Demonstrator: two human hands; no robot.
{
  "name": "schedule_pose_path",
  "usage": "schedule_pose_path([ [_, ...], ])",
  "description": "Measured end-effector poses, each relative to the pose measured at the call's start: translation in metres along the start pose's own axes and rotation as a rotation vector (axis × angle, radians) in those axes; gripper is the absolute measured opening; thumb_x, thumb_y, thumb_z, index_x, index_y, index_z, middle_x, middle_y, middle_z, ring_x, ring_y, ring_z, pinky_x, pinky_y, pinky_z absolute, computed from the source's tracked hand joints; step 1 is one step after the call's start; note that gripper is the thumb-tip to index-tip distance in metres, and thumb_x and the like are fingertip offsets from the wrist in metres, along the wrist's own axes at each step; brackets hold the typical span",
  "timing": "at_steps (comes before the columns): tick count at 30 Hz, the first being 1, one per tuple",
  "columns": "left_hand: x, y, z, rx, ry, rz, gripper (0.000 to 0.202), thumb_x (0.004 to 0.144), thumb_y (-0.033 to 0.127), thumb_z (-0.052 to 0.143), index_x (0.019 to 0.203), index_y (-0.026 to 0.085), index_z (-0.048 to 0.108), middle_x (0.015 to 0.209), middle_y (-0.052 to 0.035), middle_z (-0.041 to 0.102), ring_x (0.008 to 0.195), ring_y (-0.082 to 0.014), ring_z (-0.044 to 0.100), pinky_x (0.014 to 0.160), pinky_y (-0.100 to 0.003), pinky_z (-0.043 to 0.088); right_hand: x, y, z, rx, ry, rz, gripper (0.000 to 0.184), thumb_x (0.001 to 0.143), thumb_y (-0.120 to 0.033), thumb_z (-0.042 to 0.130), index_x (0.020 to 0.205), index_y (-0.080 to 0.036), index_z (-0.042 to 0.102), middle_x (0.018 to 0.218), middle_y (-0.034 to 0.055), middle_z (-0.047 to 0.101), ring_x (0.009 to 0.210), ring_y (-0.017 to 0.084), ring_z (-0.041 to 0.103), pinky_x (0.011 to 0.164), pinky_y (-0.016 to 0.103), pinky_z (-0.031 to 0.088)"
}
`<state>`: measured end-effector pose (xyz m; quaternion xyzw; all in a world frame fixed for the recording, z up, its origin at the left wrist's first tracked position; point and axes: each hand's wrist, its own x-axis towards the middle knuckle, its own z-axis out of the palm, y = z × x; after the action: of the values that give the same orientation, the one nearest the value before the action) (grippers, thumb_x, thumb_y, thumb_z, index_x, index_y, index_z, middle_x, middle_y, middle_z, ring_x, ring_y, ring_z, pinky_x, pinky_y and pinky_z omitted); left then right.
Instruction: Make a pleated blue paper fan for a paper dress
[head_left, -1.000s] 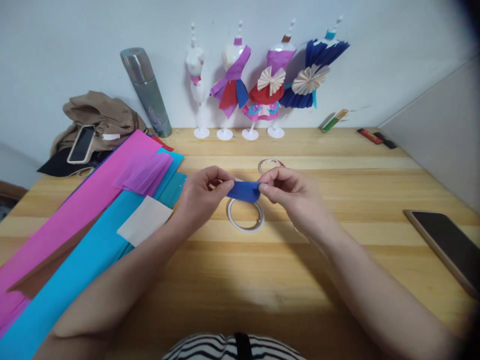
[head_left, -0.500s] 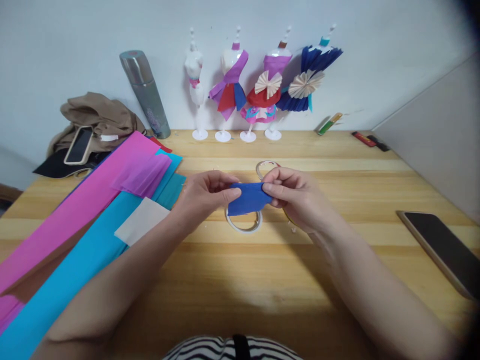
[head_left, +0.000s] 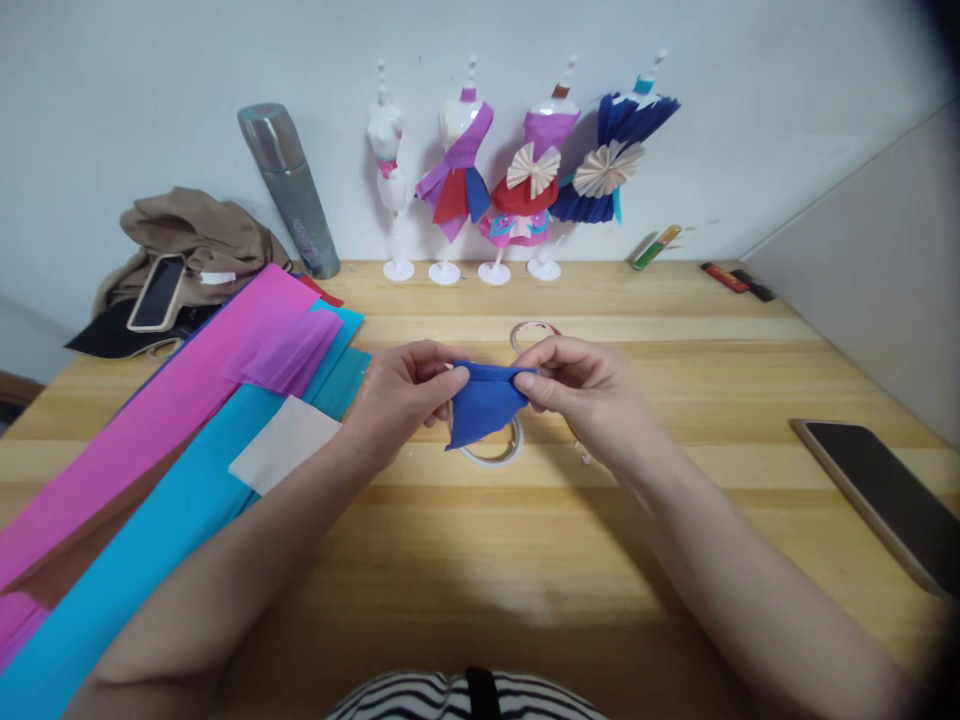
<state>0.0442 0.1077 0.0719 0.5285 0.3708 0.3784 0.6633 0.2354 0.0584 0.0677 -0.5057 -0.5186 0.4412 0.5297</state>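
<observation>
Between my two hands, above the table, is a small piece of blue crepe paper [head_left: 487, 405]. Its top edge is folded over into a narrow band, and the rest hangs down with a slanted lower edge. My left hand [head_left: 409, 395] pinches the left end of the fold between thumb and fingers. At the right end, my right hand [head_left: 574, 385] pinches the fold the same way. Behind and below the paper lies a roll of tape [head_left: 499, 460], partly covered by it. A second tape ring [head_left: 517, 338] lies beyond my right hand.
Sheets of pink paper [head_left: 169, 420] and turquoise paper [head_left: 142, 540] lie at the left. Several small mannequins [head_left: 459, 140] in paper outfits stand along the wall near a steel flask [head_left: 296, 200]. A glue tube [head_left: 655, 248] leans there. A phone [head_left: 877, 500] lies at the right.
The blue paper's top edge is now folded over into a band, and its lower part hangs further down. Both hands have shifted slightly left and still pinch it.
</observation>
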Motion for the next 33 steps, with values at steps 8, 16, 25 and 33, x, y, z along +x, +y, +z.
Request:
schedule_pose_path([
  [8, -0.0020, 0.0042, 0.0009, 0.041, 0.016, 0.041, 0.017, 0.064, 0.026, 0.080, 0.076, 0.016, 0.073, 0.047, 0.0041, 0.058, 0.038, -0.0050, 0.047, 0.037, -0.016, 0.033, 0.0014, 0.0041, -0.0026, -0.111, 0.128, -0.144, 0.009, 0.071, -0.031, 0.079, 0.067, -0.028, 0.071, 0.072, 0.0012, 0.060, 0.071, 0.018, 0.055, 0.061, 0.032, 0.047],
  [16, -0.0028, 0.0006, 0.0014, 0.113, 0.018, 0.147, 0.013, 0.071, 0.026, 0.075, 0.080, 0.018, 0.076, 0.046, 0.0032, 0.060, 0.036, -0.0064, 0.048, 0.035, -0.018, 0.032, -0.0025, 0.0020, -0.0036, -0.142, 0.149, -0.088, 0.009, 0.073, -0.031, 0.078, 0.067, -0.027, 0.072, 0.052, -0.0046, 0.041, 0.049, 0.011, 0.034, 0.046, 0.028, 0.026],
  [25, -0.0094, 0.0090, 0.0058, 0.058, 0.077, 0.140, 0.010, 0.071, 0.022, 0.075, 0.068, 0.016, 0.067, 0.059, -0.0014, 0.071, 0.040, -0.0084, 0.057, 0.038, -0.019, 0.043, -0.0049, 0.0030, 0.0002, -0.038, 0.182, -0.008, 0.011, 0.069, -0.032, 0.081, 0.069, -0.024, 0.073, 0.046, -0.0070, 0.042, 0.044, 0.008, 0.031, 0.044, 0.026, 0.021],
  [33, -0.0092, 0.0043, 0.0098, 0.045, 0.159, 0.160, 0.011, 0.068, 0.024, 0.077, 0.069, 0.016, 0.070, 0.058, -0.0013, 0.071, 0.051, -0.0140, 0.067, 0.050, -0.023, 0.055, -0.0050, -0.0030, 0.0034, 0.130, 0.138, 0.114, 0.020, 0.064, -0.036, 0.086, 0.067, -0.024, 0.071, 0.058, -0.0010, 0.067, 0.048, 0.012, 0.056, 0.043, 0.025, 0.043],
])
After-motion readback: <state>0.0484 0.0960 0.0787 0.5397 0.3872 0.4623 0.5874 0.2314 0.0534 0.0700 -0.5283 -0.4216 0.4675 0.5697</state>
